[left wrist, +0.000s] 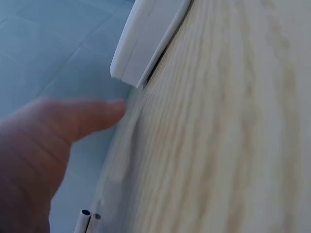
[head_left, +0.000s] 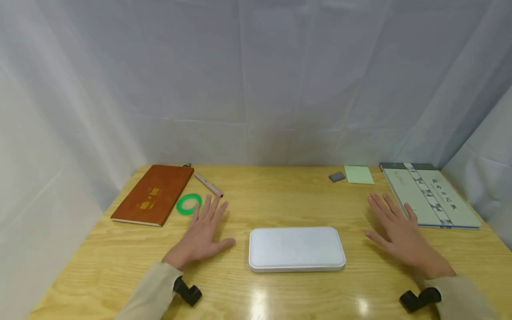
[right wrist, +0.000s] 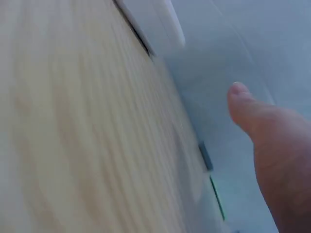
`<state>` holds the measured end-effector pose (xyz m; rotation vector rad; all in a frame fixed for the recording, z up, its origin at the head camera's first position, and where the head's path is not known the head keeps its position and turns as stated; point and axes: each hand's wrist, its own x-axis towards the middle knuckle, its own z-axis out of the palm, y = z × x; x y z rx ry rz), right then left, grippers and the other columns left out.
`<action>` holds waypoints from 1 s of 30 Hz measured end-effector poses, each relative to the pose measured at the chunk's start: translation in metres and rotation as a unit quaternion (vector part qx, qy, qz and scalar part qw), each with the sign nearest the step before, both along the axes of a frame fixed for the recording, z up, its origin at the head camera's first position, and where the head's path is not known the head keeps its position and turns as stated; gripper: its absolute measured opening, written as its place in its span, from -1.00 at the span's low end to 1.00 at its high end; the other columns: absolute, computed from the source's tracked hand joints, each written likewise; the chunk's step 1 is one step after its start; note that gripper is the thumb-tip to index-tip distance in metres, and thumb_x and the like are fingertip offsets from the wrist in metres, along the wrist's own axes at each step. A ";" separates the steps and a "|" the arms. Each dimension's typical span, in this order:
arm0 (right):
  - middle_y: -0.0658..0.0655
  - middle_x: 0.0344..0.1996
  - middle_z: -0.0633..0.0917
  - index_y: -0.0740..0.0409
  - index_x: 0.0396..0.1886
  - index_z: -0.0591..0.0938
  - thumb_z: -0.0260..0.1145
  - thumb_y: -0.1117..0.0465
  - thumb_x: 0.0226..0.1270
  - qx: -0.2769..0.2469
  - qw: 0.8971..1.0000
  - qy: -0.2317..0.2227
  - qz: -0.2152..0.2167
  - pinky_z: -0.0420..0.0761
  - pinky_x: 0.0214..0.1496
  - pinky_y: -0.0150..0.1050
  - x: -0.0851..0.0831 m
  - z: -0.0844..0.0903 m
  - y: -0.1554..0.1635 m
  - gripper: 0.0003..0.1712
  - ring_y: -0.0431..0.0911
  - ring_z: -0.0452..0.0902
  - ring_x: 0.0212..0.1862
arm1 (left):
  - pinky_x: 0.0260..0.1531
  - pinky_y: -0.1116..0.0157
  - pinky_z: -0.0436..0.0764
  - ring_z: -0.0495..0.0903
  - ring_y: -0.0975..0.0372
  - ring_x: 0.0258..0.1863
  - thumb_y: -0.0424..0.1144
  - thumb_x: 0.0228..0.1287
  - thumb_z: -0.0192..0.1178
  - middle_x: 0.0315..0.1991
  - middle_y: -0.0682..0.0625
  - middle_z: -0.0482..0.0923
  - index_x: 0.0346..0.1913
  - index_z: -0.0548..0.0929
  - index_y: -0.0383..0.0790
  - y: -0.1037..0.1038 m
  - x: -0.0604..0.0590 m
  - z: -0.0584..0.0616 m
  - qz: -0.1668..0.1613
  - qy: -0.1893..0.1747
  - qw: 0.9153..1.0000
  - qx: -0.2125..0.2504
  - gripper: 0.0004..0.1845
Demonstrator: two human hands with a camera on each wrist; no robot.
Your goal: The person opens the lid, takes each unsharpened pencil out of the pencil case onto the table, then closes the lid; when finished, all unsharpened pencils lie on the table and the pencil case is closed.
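A white rounded rectangular case (head_left: 297, 248) lies flat in the middle of the wooden table (head_left: 280, 195). My left hand (head_left: 204, 233) lies flat and open to the left of it, fingers spread, holding nothing. My right hand (head_left: 398, 233) lies open to the right of the case, also empty. The left wrist view shows my thumb (left wrist: 82, 121) and the edge of the white case (left wrist: 146, 39). In the right wrist view my thumb (right wrist: 252, 114) points toward the case (right wrist: 155, 24).
A brown notebook (head_left: 154, 194), a green ring (head_left: 189, 204) and a pink pen (head_left: 208, 184) lie at the back left. A grey eraser (head_left: 337, 177), a green sticky pad (head_left: 358, 174) and a large book (head_left: 430, 193) lie at the back right. White cloth walls surround the table.
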<state>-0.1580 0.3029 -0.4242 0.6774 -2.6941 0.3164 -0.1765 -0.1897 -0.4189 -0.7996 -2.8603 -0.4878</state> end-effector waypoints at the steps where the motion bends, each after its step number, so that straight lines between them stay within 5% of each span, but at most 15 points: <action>1: -0.09 0.55 -0.17 -0.03 0.57 -0.11 0.18 -0.16 0.33 -0.002 1.000 0.001 0.006 -0.26 0.37 0.36 0.000 0.001 -0.004 -0.01 -0.19 -0.43 0.54 | 0.34 -0.31 -0.23 -0.26 -0.23 0.49 0.20 0.05 0.29 0.54 -0.26 -0.24 0.49 0.08 -0.32 0.001 0.000 0.000 -0.012 0.008 1.000 0.004 0.07; 6: -0.03 0.55 -0.06 0.03 0.55 0.00 0.22 -0.25 0.25 -0.013 0.998 0.021 0.059 -0.25 0.43 0.23 0.003 0.005 -0.030 0.03 -0.15 -0.27 0.55 | 0.37 -0.26 -0.21 -0.17 -0.18 0.50 0.23 -0.18 0.40 0.54 -0.20 -0.14 0.48 0.14 -0.23 0.012 0.004 0.001 -0.081 0.004 0.996 0.033 0.16; 11: 0.11 0.51 0.14 0.17 0.49 0.15 0.08 -0.41 0.26 -0.016 0.992 0.044 0.119 -0.06 0.35 0.23 0.012 0.004 -0.058 0.02 -0.05 -0.06 0.52 | 0.38 -0.24 -0.13 -0.04 -0.09 0.49 0.24 -0.18 0.42 0.51 -0.18 0.04 0.47 0.17 -0.19 0.026 0.013 0.000 -0.138 -0.024 0.988 0.069 0.15; 14: 0.12 0.48 0.20 0.15 0.49 0.17 0.19 -0.36 0.20 -0.015 0.990 0.026 0.139 0.06 0.26 0.22 0.019 0.005 -0.073 0.04 -0.05 0.02 0.49 | 0.37 -0.24 -0.08 0.07 -0.05 0.47 0.24 -0.16 0.41 0.48 -0.17 0.11 0.47 0.17 -0.20 0.035 0.020 -0.002 -0.155 -0.053 0.983 0.084 0.13; 21: -0.01 0.46 0.23 0.00 0.52 0.12 0.34 -0.27 0.13 -0.012 0.987 -0.058 0.146 0.23 0.30 0.07 0.033 0.000 -0.093 0.05 -0.03 0.17 0.42 | 0.16 0.04 0.25 0.26 0.17 0.26 0.22 -0.10 0.41 0.33 -0.01 0.30 0.46 0.19 -0.16 0.050 0.031 -0.007 -0.129 -0.090 0.982 0.103 0.08; 30: -0.02 0.43 0.31 -0.07 0.46 0.27 0.27 -0.20 0.26 -0.018 0.988 -0.058 0.140 0.27 0.29 0.12 0.035 -0.003 -0.097 -0.17 0.00 0.21 0.41 | 0.21 0.09 0.42 0.37 0.20 0.20 0.25 -0.16 0.46 0.21 0.00 0.39 0.36 0.28 -0.18 0.053 0.035 -0.009 -0.058 -0.107 0.983 0.137 0.04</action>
